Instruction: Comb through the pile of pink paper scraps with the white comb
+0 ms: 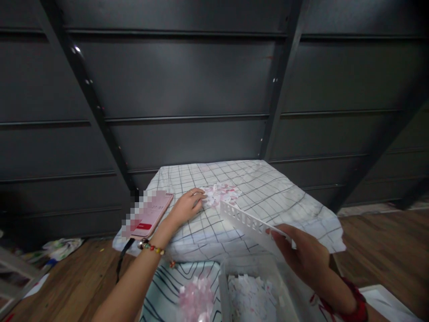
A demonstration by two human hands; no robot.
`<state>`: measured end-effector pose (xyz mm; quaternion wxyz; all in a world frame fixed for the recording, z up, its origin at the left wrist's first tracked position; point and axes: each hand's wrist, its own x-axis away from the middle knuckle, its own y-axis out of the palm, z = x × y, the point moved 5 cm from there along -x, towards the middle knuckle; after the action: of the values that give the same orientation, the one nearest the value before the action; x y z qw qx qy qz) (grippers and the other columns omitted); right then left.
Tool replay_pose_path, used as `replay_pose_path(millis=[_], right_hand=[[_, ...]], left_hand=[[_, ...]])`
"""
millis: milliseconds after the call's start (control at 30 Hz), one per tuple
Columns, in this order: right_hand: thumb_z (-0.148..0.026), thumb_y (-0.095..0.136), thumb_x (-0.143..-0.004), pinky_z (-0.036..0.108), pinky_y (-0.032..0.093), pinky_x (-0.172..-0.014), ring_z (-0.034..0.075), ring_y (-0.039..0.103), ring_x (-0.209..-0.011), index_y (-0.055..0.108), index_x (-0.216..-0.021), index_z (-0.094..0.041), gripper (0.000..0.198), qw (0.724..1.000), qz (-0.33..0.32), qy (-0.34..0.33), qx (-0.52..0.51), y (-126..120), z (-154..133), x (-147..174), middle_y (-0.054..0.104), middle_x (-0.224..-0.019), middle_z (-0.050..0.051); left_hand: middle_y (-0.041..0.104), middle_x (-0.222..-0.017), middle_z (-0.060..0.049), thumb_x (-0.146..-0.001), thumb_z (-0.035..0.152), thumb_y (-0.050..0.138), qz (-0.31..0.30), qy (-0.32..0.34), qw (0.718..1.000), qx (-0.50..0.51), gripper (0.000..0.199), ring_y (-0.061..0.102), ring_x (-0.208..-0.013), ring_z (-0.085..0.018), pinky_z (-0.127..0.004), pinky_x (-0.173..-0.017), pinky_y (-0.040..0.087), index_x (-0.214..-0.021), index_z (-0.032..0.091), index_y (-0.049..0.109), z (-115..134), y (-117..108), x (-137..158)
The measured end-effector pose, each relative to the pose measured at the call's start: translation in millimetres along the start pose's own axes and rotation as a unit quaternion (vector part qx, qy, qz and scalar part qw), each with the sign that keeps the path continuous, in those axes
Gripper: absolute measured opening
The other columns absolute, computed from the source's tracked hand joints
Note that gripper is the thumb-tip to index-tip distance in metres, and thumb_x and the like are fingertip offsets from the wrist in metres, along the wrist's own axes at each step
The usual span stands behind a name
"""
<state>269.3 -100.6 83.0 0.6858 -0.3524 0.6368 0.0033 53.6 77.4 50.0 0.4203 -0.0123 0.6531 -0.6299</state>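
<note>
My right hand [298, 250] is closed round the near end of a long white strip [250, 226] with a row of square holes along its upper edge. The strip slants toward a small pile of white and pink scraps [223, 193] on a checked cloth [268, 192]. At the pile's left side lies my left hand [187, 205], fingers stretched out and slightly bent, their tips touching the scraps. Below the table's front edge stands a clear plastic box [231, 268] holding many white scraps [251, 295]. Beside it, pink pieces [197, 295] sit on a wavy-striped cloth [161, 286].
A pink-edged phone [152, 217], partly pixelated, lies at the cloth's left edge with a dark strap [124, 259] hanging down. A dark panelled wall [187, 80] rises behind the table. Crumpled packaging [62, 248] lies on the wooden floor [87, 277] at left.
</note>
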Motion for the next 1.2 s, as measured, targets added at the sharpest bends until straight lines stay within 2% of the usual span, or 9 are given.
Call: replay_pose_path(millis=[133, 267, 433, 633, 833, 933, 1033, 1100, 1200], right_hand=[[-0.027, 0.039, -0.087, 0.021, 0.039, -0.038, 0.011, 0.058, -0.043, 0.053, -0.072, -0.023, 0.022, 1.000, -0.017, 0.012, 0.015, -1.0, 1.8, -4.7, 0.063, -0.054, -0.002], [-0.025, 0.039, -0.088, 0.019, 0.042, -0.041, 0.010, 0.058, -0.044, 0.053, -0.074, -0.022, 0.019, 1.000, -0.013, -0.024, 0.008, -1.4, -5.1, -2.7, 0.064, -0.055, -0.002], [-0.020, 0.049, -0.082, 0.020, 0.048, -0.048, 0.012, 0.062, -0.052, 0.055, -0.088, -0.021, 0.009, 0.997, 0.026, -0.066, 0.011, 6.6, -20.0, 7.8, 0.067, -0.065, 0.000], [-0.016, 0.050, -0.081, 0.022, 0.052, -0.053, 0.014, 0.063, -0.058, 0.053, -0.097, -0.020, 0.016, 0.995, 0.032, -0.089, -0.016, 11.9, -52.7, -0.5, 0.067, -0.067, 0.003], [-0.017, 0.048, -0.082, 0.021, 0.052, -0.052, 0.013, 0.063, -0.058, 0.053, -0.093, -0.020, 0.012, 0.995, 0.004, -0.078, -0.061, 8.8, -73.1, -1.8, 0.067, -0.066, 0.002], [-0.017, 0.047, -0.082, 0.022, 0.049, -0.049, 0.013, 0.062, -0.054, 0.054, -0.089, -0.021, 0.011, 0.997, 0.009, -0.070, -0.042, 6.4, -68.0, -1.0, 0.067, -0.064, 0.002], [-0.021, 0.045, -0.083, 0.022, 0.044, -0.043, 0.012, 0.058, -0.046, 0.055, -0.080, -0.022, 0.010, 0.999, 0.009, -0.043, -0.011, 5.6, -50.6, -4.6, 0.065, -0.059, 0.000], [-0.027, 0.044, -0.084, 0.022, 0.040, -0.039, 0.012, 0.056, -0.041, 0.056, -0.074, -0.023, 0.016, 1.000, 0.014, 0.002, 0.002, 4.5, -31.5, -7.5, 0.063, -0.053, -0.001], [-0.039, 0.046, -0.082, 0.024, 0.037, -0.038, 0.013, 0.054, -0.041, 0.057, -0.070, -0.023, 0.023, 0.990, 0.068, 0.124, 0.022, -1.1, 9.0, -8.5, 0.061, -0.053, 0.000]], left_hand=[[0.057, -0.110, -0.007, -0.085, 0.016, 0.041, -0.027, -0.007, 1.000, -0.011, 0.025, 0.052, -0.105, -0.018, -0.034, -0.093, 0.043, -0.101, 0.017, 0.060, 4.1, -11.3, 10.7], [0.056, -0.113, -0.008, -0.086, 0.017, 0.041, -0.052, -0.002, 0.998, -0.023, 0.025, 0.052, -0.106, -0.018, -0.035, -0.094, 0.042, -0.104, 0.016, 0.059, 8.4, -18.3, 32.2], [0.057, -0.111, -0.007, -0.085, 0.017, 0.042, -0.070, -0.007, 0.997, -0.006, 0.023, 0.054, -0.103, -0.017, -0.033, -0.092, 0.044, -0.103, 0.018, 0.058, 8.0, -19.1, 55.6], [0.058, -0.107, -0.008, -0.084, 0.015, 0.042, -0.080, -0.018, 0.997, 0.013, 0.022, 0.055, -0.098, -0.017, -0.031, -0.090, 0.045, -0.097, 0.016, 0.060, 6.7, -16.5, 64.1], [0.059, -0.105, -0.007, -0.083, 0.013, 0.041, -0.068, -0.034, 0.997, 0.021, 0.024, 0.057, -0.097, -0.016, -0.031, -0.089, 0.046, -0.096, 0.017, 0.061, 2.7, -14.5, 66.5], [0.059, -0.105, -0.007, -0.083, 0.013, 0.041, -0.075, -0.032, 0.996, 0.019, 0.024, 0.056, -0.096, -0.016, -0.031, -0.090, 0.045, -0.097, 0.017, 0.060, 1.5, -12.7, 67.2], [0.059, -0.104, -0.006, -0.084, 0.014, 0.041, -0.085, -0.026, 0.996, 0.016, 0.023, 0.057, -0.094, -0.016, -0.030, -0.088, 0.046, -0.097, 0.016, 0.060, 0.9, -11.1, 66.7], [0.059, -0.103, -0.006, -0.085, 0.016, 0.040, -0.087, -0.021, 0.996, 0.013, 0.023, 0.057, -0.093, -0.016, -0.029, -0.086, 0.047, -0.098, 0.017, 0.059, 1.5, -10.8, 64.7], [0.059, -0.103, -0.006, -0.086, 0.017, 0.040, -0.088, -0.011, 0.996, 0.001, 0.023, 0.057, -0.094, -0.016, -0.029, -0.086, 0.046, -0.099, 0.017, 0.059, 5.1, -10.4, 57.5]])
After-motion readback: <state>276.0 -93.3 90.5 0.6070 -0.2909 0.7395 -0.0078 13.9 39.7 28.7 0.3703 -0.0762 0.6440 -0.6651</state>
